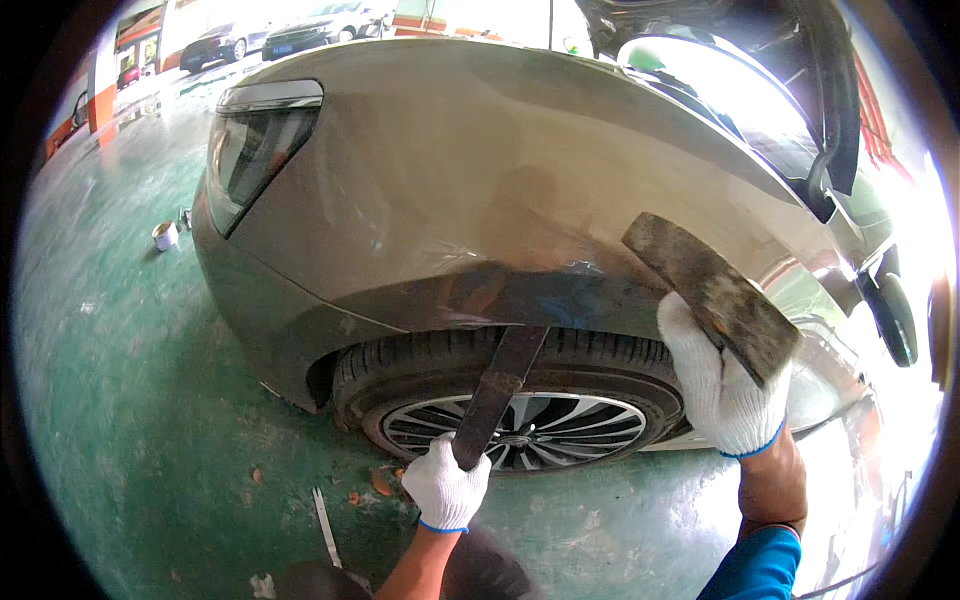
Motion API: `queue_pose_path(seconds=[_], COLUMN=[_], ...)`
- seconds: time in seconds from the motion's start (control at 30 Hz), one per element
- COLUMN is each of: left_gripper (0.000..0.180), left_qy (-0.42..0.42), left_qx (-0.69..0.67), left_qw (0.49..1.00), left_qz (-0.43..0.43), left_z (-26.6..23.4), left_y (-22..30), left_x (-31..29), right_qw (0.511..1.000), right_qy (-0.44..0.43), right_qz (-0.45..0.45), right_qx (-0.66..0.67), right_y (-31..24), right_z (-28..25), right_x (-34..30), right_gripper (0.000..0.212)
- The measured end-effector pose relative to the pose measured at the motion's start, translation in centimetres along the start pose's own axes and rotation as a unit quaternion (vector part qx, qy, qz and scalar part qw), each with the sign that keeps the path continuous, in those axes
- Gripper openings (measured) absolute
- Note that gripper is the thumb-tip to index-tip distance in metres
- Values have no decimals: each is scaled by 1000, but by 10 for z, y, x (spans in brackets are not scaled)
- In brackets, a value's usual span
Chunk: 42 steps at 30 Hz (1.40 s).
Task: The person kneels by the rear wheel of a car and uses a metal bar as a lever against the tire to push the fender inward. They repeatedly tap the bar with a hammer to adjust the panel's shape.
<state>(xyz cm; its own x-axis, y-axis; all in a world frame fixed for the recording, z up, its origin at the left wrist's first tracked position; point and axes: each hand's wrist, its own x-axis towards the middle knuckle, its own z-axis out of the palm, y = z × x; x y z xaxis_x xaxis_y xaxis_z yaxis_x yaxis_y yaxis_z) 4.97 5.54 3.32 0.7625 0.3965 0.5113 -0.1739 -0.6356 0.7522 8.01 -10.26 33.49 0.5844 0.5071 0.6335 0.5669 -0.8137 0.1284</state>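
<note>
At the far left, an orange-and-white pillar (102, 105) stood by the parked cars (270, 42), and nearer, a small white roll (165, 236) sat on the green floor (120, 370). To its right came the brownish-grey car's headlight (262, 145), with a thin pale strip (325, 528), pronged at its far end, lying on the floor on the near side, and some orange-brown scraps (380, 482) close to the wheel. The person's left hand (446, 485), in a white knit glove with a blue cuff, was closed round the near end of a dark flat bar (500, 390); the bar slanted across the tyre (610, 362) and spoked wheel (590, 428), its far end at the arch edge below the glossy fender (450, 150). Further right, the gloved right hand (728, 385) gripped a worn, dark slab (712, 298) in front of the fender; I couldn't tell whether the two touched. At the far right was the dark side mirror (888, 315).
</note>
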Motion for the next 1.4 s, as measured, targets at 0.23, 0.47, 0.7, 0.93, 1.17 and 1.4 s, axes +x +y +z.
queue_pose_path(seconds=[0.23,0.47,0.7,0.93,1.17,1.4], left_gripper=[26,24,23,23,31,27], left_qy=[-11,-99,-92,-79,-15,-42], left_qx=[-1,7,-4,9,-1,-3], left_qw=[1000,990,989,991,999,997], left_qz=[-11,-99,-116,-107,-52,-72], left_z=[0,-7,-2,1,13,7], left_y=[-1,7,15,11,-4,4], left_x=[-3,3,-5,-4,-10,-10], right_qw=[999,995,986,987,995,997], right_qy=[40,16,6,18,-29,-69], right_qz=[10,77,112,104,63,19], right_qx=[1,64,124,123,78,-29], right_y=[-4,6,15,8,-5,1], right_z=[-1,0,0,0,-2,2], right_x=[2,8,5,6,12,9], right_gripper=[28,26,26,26,25,26])
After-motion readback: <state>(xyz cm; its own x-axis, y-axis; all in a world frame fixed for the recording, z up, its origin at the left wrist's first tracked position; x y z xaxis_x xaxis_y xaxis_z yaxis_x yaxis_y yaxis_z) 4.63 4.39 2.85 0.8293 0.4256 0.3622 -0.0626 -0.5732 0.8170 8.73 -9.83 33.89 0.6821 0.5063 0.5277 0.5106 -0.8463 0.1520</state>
